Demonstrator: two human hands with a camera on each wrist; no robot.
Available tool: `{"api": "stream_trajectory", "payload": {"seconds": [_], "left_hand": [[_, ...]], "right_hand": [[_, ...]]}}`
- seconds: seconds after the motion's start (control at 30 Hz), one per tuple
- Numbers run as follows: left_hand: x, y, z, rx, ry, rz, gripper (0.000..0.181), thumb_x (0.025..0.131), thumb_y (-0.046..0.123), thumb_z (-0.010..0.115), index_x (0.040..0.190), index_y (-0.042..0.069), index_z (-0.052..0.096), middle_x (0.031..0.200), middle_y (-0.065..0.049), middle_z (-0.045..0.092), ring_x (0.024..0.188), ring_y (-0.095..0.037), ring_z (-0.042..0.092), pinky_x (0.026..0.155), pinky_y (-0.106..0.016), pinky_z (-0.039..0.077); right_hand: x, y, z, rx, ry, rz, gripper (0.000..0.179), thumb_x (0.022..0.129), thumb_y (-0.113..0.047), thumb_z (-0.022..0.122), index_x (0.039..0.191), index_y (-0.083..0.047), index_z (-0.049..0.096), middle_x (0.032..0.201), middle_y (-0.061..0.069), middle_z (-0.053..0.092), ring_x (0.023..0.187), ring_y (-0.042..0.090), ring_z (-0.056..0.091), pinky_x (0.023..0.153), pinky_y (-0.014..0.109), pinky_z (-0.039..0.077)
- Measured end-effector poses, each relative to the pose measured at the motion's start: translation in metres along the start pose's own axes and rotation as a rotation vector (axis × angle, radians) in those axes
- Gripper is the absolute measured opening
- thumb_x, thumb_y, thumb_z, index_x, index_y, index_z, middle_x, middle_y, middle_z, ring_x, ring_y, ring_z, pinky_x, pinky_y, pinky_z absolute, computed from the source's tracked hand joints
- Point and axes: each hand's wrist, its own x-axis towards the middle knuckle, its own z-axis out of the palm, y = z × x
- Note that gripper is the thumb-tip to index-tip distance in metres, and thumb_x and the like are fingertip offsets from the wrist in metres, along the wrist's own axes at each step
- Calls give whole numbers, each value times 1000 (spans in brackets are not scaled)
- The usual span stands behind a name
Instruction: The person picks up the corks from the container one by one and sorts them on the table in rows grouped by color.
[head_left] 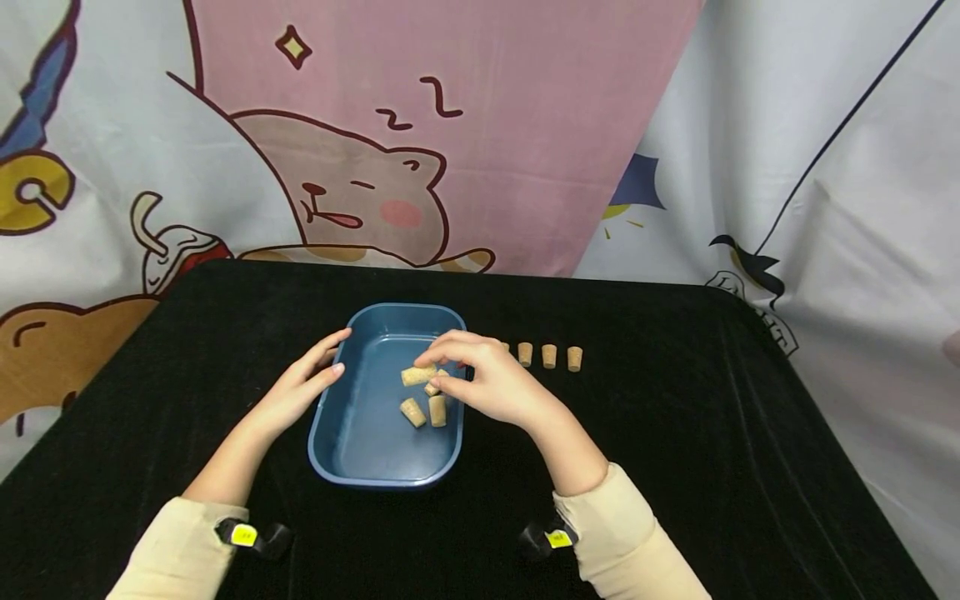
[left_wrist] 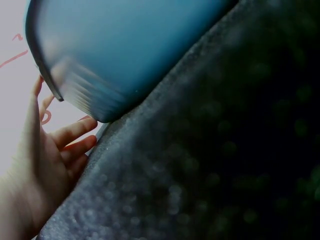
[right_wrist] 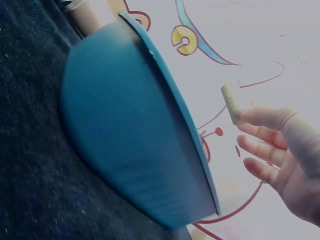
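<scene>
A blue plastic basin (head_left: 352,479) stands on the black cloth. My left hand (head_left: 296,396) rests at its left rim with fingers spread and nearly straight; the left wrist view has the fingertips right at the basin's end. Over the basin's right side, my right hand (head_left: 487,379) pinches a cork stopper (right_wrist: 230,104) between thumb and fingertips, held above the rim in the right wrist view. Below it in the basin lie other corks, one tilted cork (head_left: 412,412), one more upright cork (head_left: 438,410), and one partly hidden by the right thumb.
To the right of the basin several tapered corks stand in a row, the end cork (head_left: 574,359) farthest right; the right hand partly covers the nearest. Black cloth (head_left: 675,433) covers the table. Behind it hangs a printed cartoon curtain (head_left: 525,150).
</scene>
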Motion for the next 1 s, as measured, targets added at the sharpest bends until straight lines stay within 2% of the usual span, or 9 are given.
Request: {"api": "stream_trajectory", "payload": {"seconds": [0.33,0.63,0.77,1.0], "left_hand": [[0,-4,-1,6,7,-6,54,103,29,43,153,19,24,152,-22,25,132,-46,33,97,-64,36],[2,-5,-1,14,8,8,53,103,29,43,152,19,26,153,-19,25,133,-45,31,98,-64,34],[2,-6,-1,12,6,11,53,103,29,43,152,20,26,153,-19,25,133,-44,31,98,-64,34],[1,-7,-2,7,9,17,53,103,28,43,152,19,26,152,-19,26,133,-44,32,97,-64,35]], "right_hand": [[-10,6,-17,-10,52,22,21,94,-12,60,114,-12,68,112,-5,59,96,12,56,81,33,49],[-15,19,-27,-10,143,63,23,94,-9,62,116,-11,67,106,-3,61,90,14,55,72,38,50],[-16,23,-31,0,198,106,20,91,-8,65,111,-8,67,99,-2,63,88,14,57,74,40,50],[-20,32,-37,27,273,160,16,89,-4,67,105,-5,67,93,3,65,78,19,59,66,40,51]]}}
